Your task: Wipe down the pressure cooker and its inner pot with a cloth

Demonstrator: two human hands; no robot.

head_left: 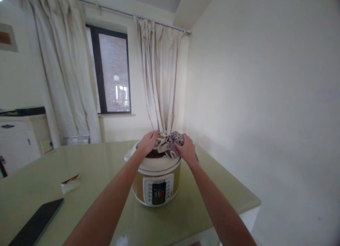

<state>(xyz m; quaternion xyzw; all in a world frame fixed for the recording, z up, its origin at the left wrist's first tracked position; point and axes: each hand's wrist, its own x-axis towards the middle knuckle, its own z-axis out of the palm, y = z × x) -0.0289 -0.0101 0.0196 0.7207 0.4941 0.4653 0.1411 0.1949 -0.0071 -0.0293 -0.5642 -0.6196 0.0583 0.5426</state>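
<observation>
both hands (167,145) bunch cloth (170,142) atop cooker (157,175) | panel text unreadable | table (92,168)

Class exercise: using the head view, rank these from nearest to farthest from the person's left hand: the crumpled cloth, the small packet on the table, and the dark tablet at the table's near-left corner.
1. Crumpled cloth: on top of the cooker, touching the left hand.
2. Small packet: out to the left on the green table.
3. Dark tablet: farthest, at the near-left edge.

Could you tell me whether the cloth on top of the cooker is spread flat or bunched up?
Bunched up: the cloth sits crumpled on the cooker.
</observation>
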